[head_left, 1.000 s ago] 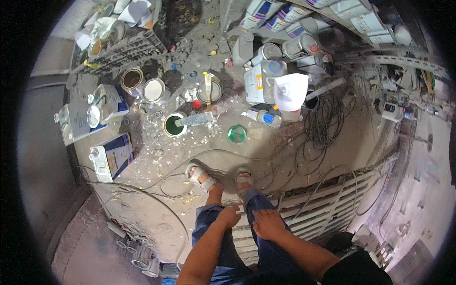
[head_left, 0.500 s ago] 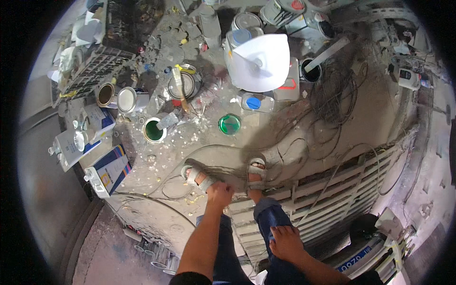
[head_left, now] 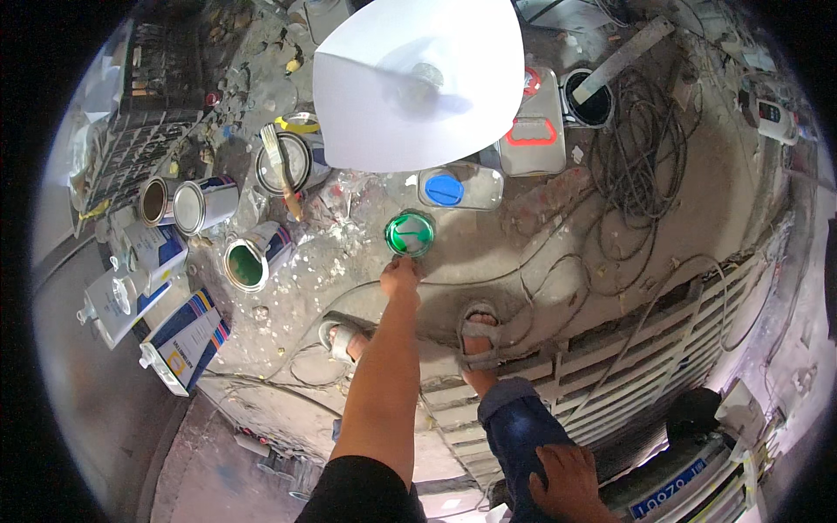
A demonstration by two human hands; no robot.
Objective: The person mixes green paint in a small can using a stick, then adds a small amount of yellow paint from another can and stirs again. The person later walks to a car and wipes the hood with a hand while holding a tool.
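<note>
- The left grip (head_left: 401, 277), the person's bare hand, was stretched forward, and its fingertips met the near rim of a round container (head_left: 410, 235) with green paint; I cannot tell if they were clenched on it
- This round container was on the dirty floor (head_left: 366, 301), in front of the feet and just below a bottle with a blue cap (head_left: 444, 189)
- The right grip (head_left: 562, 484) was released, with fingers lying loosely over the blue trouser leg (head_left: 523, 436)
- To the left stood an open can (head_left: 246, 264) with green inside, and behind it a paintbrush (head_left: 281, 166) lay across a tin (head_left: 298, 159)
- A large white sheet (head_left: 375, 122), curved, covered a part of the view behind the bottle
- Farther right were a metal canister (head_left: 534, 155) with a red handle, a dark-filled can (head_left: 589, 106) with a flat stick (head_left: 623, 63) in it, and a coil of black cable (head_left: 641, 166)
</note>
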